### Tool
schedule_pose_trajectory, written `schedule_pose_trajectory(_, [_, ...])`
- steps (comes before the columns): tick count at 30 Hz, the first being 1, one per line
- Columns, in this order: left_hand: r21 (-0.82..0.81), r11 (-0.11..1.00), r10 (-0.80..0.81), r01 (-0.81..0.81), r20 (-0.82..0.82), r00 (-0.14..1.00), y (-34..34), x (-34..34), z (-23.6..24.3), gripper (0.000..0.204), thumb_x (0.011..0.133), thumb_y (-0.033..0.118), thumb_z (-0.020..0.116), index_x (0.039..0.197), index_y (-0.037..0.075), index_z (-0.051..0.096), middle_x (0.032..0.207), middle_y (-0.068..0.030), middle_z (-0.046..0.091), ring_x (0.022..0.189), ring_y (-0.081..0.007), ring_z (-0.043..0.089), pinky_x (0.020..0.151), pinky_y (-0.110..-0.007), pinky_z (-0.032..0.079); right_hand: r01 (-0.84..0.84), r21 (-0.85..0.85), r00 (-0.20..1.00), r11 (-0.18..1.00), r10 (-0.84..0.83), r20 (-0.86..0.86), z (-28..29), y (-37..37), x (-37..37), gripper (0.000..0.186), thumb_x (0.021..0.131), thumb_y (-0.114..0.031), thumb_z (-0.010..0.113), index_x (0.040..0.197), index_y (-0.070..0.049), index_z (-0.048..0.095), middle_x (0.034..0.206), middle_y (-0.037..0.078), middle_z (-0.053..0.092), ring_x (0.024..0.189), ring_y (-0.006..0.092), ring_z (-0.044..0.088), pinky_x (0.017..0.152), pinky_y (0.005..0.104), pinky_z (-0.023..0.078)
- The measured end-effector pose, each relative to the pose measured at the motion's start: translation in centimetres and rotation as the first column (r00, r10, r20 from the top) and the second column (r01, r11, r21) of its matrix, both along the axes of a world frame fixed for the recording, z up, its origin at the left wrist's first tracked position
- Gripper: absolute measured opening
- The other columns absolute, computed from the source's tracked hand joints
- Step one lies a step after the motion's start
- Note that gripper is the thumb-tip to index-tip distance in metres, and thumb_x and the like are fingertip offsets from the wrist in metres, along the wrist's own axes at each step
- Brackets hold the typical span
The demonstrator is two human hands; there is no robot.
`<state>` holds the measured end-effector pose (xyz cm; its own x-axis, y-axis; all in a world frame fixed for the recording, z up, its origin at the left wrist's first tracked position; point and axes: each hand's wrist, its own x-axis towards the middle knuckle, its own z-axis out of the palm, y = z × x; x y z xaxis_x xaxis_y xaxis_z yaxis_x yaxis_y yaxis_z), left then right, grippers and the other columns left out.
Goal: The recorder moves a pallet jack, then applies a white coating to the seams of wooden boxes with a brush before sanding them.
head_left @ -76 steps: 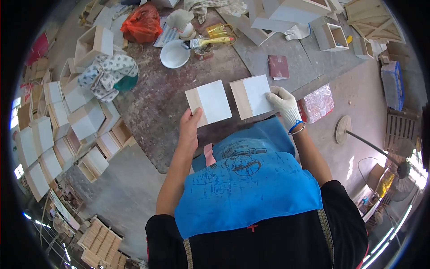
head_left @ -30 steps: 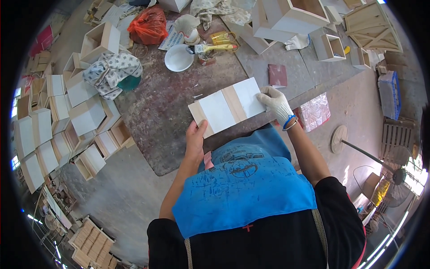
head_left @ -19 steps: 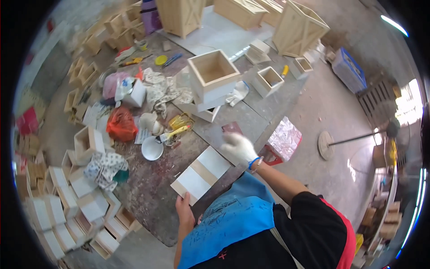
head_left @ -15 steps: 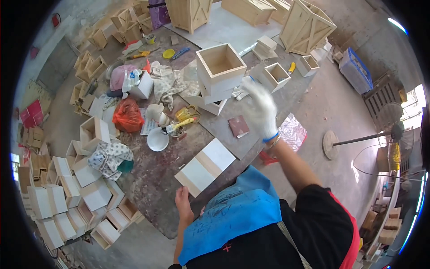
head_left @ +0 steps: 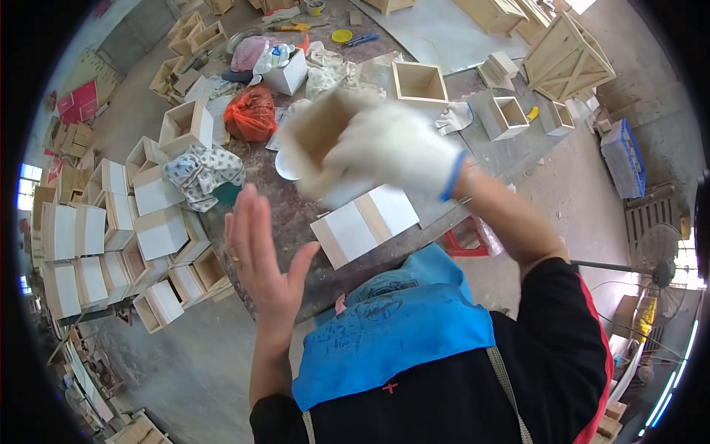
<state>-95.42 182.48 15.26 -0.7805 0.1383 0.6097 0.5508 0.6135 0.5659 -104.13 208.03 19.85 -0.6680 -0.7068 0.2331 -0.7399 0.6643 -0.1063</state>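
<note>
My right hand, in a white glove with a blue cuff, grips an open wooden box by its wall. Box and glove are smeared by motion above the table. My bare left hand is raised with fingers stretched and thumb apart, holding nothing, near the table's left front edge. Between my hands and my blue apron lies a white-and-bare-wood box, its opening not visible. Another open wooden box stands farther back. The held box partly covers a white bowl.
Stacked white-and-wood boxes fill the left side, with a spotted cloth over some. A red plastic bag sits on the table. Small boxes stand at the back right. A red stool and a fan are to the right.
My right hand has taken the top box off the stack and brought it left and nearer. My left hand has let go of the white-and-wood box and risen. The view has shifted.
</note>
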Motion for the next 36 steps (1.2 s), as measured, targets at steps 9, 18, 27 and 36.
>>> schedule_pose_trajectory(9, [0.077, 0.959, 0.142, -0.272, 0.701, 0.698, -8.9, 4.3, -10.2, 0.052, 0.091, 0.018, 0.071, 0.136, -0.001, 0.052, 0.116, -0.0121, 0.066, 0.107, -0.0221, 0.061, 0.098, -0.034, 0.044, 0.085, -0.612, 0.988, 0.786, 0.012, 0.152, -5.5, -5.7, 0.9, 0.04, 0.084, -0.014, 0.072, 0.124, -0.014, 0.068, 0.115, 0.008, 0.069, 0.105, 0.0224, 0.067, 0.097, 0.0377, 0.052])
schedule_pose_trajectory(18, [0.476, 0.671, -0.103, -0.568, 0.819, 0.564, -9.5, 8.2, -19.3, 0.041, 0.098, 0.017, 0.064, 0.13, -0.004, 0.051, 0.122, -0.0108, 0.061, 0.109, -0.018, 0.058, 0.097, -0.032, 0.045, 0.624, -0.772, 0.685, 0.12, -0.56, 0.466, -10.2, 18.6, -3.2, 0.037, 0.088, -0.011, 0.071, 0.123, 0.0, 0.068, 0.115, 0.01, 0.073, 0.103, 0.0132, 0.067, 0.089, 0.0272, 0.053])
schedule_pose_trajectory(27, [0.43, 0.765, -0.247, -0.479, 0.884, 0.397, -6.9, 7.8, -20.9, 0.051, 0.099, 0.018, 0.065, 0.138, -0.004, 0.042, 0.132, -0.0166, 0.055, 0.117, -0.0241, 0.054, 0.103, -0.04, 0.043, 0.737, -0.667, 0.508, -0.107, -0.564, 0.651, -18.1, 21.1, 3.1, 0.036, 0.092, -0.016, 0.069, 0.123, 0.0, 0.069, 0.116, 0.006, 0.072, 0.104, 0.0125, 0.064, 0.092, 0.0262, 0.05])
schedule_pose_trajectory(36, [0.314, 0.908, -0.265, -0.277, 0.943, 0.2, -10.7, 5.7, -21.7, 0.051, 0.1, 0.019, 0.063, 0.141, -0.003, 0.042, 0.133, -0.0156, 0.056, 0.12, -0.026, 0.055, 0.103, -0.041, 0.043, 0.81, -0.458, 0.334, -0.367, -0.355, 0.873, -27.4, 12.6, 13.6, 0.033, 0.09, -0.015, 0.066, 0.119, 0.0, 0.07, 0.115, 0.009, 0.073, 0.108, 0.0157, 0.066, 0.097, 0.0298, 0.049])
